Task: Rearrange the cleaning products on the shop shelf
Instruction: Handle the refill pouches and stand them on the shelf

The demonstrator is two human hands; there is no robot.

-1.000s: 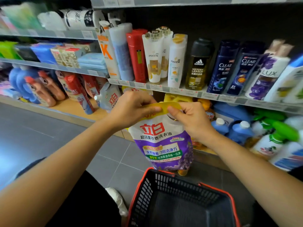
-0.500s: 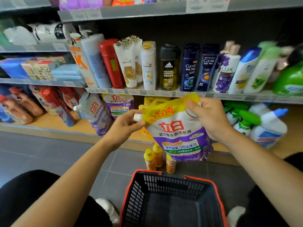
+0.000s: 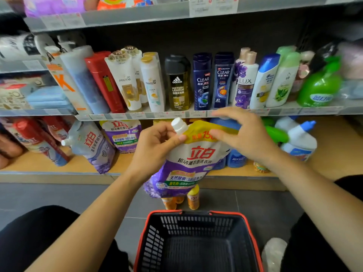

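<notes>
A purple and white detergent refill pouch (image 3: 188,163) with a yellow top band and a white spout cap hangs in front of the bottom shelf. My left hand (image 3: 157,148) grips its upper left corner just below the cap. My right hand (image 3: 243,134) rests on the yellow top edge, fingers spread, pinching it lightly. Two matching pouches stand on the bottom shelf to the left: one (image 3: 92,146) leans with its spout outward, another (image 3: 122,135) stands upright behind it.
A red-rimmed black shopping basket (image 3: 198,242) sits on the floor below the pouch. Small yellow bottles (image 3: 193,197) stand on the floor. Shampoo bottles (image 3: 202,81) line the middle shelf. Blue and white spray bottles (image 3: 294,138) fill the bottom shelf at right.
The pouch has swung so its spout points up and left. My left hand moved from the cap to the corner under it, and my right hand loosened and spread over the top edge.
</notes>
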